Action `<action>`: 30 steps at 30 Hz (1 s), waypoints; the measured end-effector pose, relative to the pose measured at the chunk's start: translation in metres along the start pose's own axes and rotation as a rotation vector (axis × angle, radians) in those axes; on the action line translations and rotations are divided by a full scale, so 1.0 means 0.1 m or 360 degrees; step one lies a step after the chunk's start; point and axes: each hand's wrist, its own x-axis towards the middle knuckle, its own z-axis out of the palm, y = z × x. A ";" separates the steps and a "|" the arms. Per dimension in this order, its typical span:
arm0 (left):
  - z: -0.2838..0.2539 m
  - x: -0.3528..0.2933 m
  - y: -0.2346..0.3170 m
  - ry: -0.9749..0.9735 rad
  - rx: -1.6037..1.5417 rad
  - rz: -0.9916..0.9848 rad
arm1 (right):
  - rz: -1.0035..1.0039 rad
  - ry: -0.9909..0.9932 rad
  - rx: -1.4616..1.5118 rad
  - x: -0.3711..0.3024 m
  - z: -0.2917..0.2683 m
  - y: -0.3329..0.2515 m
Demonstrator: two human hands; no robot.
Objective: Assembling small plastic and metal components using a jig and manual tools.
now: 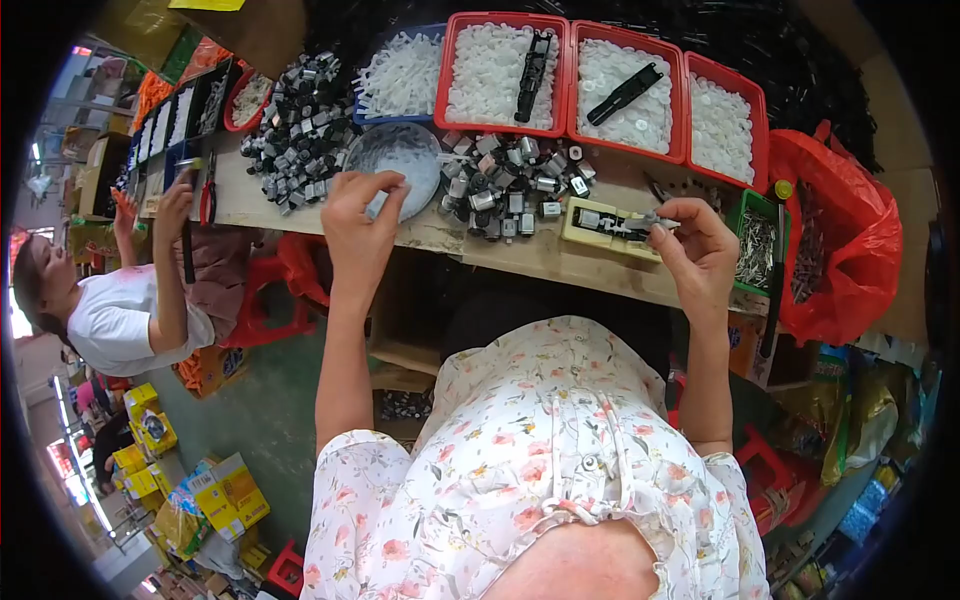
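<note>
My left hand point(360, 215) is raised over the bench with thumb and fingertips pinched together; what they hold, if anything, is too small to make out. Behind it stands a round shallow dish point(422, 165) smeared with whitish translucent stuff. My right hand point(697, 245) pinches a small grey part point(664, 222) at the right end of a cream block point(585, 236). In that block lies a black housing point(603, 221) with a silvery piece in it. A heap of small silver-and-black motors point(515, 190) lies between the dish and the block.
Behind stand red trays point(575, 140) of white plastic parts, two with black housings on top, and a blue tray point(400, 75). At right are a green tray point(757, 240) of metal pins, a hammer point(777, 265) and a red bag point(850, 230). A co-worker point(130, 300) sits left.
</note>
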 end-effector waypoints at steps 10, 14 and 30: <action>0.37 0.00 0.92 0.0064 -0.1746 -0.0736 | -0.0041 0.0020 0.0676 -0.04 0.38 -0.02; 0.61 -0.01 1.08 -0.0135 -0.2034 -0.0779 | -0.0091 0.0101 0.0614 -0.06 0.30 0.04; 0.81 0.04 1.21 -0.0524 -0.2082 -0.0942 | -0.0408 -0.0013 0.0099 -0.05 0.06 0.02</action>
